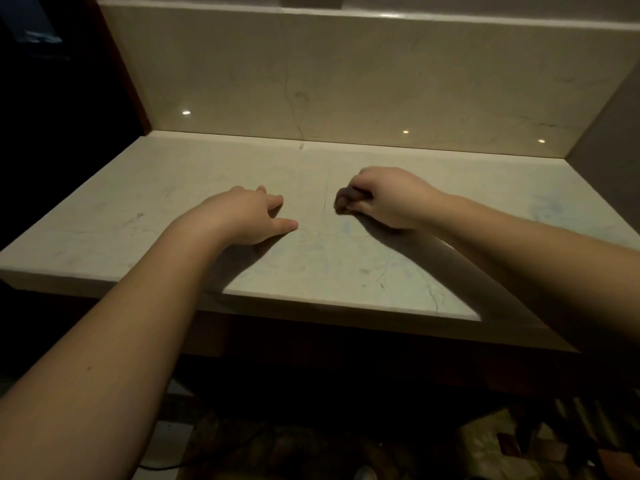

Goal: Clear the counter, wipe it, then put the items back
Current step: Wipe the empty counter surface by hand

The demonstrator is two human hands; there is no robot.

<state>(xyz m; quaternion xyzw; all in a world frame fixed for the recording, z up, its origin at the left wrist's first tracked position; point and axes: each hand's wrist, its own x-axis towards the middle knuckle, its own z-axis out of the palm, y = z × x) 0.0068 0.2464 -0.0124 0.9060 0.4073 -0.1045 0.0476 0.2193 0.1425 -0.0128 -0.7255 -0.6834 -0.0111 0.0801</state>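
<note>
A pale marble counter (138, 209) fills the middle of the head view, with nothing standing on it. My left hand (246, 216) rests on its surface near the middle, fingers relaxed and thumb stretched to the right. A little to the right, my right hand (384, 197) lies on the counter with its fingers curled round a small dark brown wad (343, 199), which looks like a cloth. Most of that wad is hidden inside the fist.
A marble backsplash (346, 81) rises behind the counter, and a grey wall (609, 133) closes the right side. The left side is dark. Below the counter's front edge the floor holds dim, unclear objects (502, 445).
</note>
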